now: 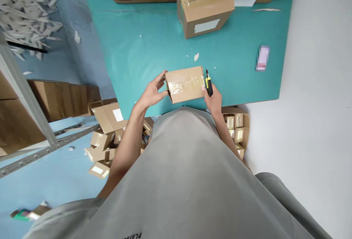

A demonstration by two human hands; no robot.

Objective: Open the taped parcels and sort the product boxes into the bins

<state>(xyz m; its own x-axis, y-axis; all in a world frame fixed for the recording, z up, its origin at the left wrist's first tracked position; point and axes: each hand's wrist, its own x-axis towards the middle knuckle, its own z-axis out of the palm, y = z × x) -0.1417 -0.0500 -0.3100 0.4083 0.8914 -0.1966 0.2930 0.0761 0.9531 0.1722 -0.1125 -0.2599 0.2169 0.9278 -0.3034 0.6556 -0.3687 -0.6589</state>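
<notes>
head cam, 12 = straight away from the torso. sm. cardboard box [185,85] is at 12, over the near part of the teal table [123,48], btwn both hands; long axis approx. 9 to 3, r. end tipped a bit twd 2. l. hand [151,93] grasps its 9 o'clock end, fingers & thumb spread. r. hand [213,99] grips the cutter [209,86], tip twd 12, thumb at the box's 4 o'clock corner. neither hand clearly nearer. lg. box [206,10] sits beyond, twd 1.

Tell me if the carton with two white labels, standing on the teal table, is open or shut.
The carton is shut: tape runs across its flat top.
</notes>
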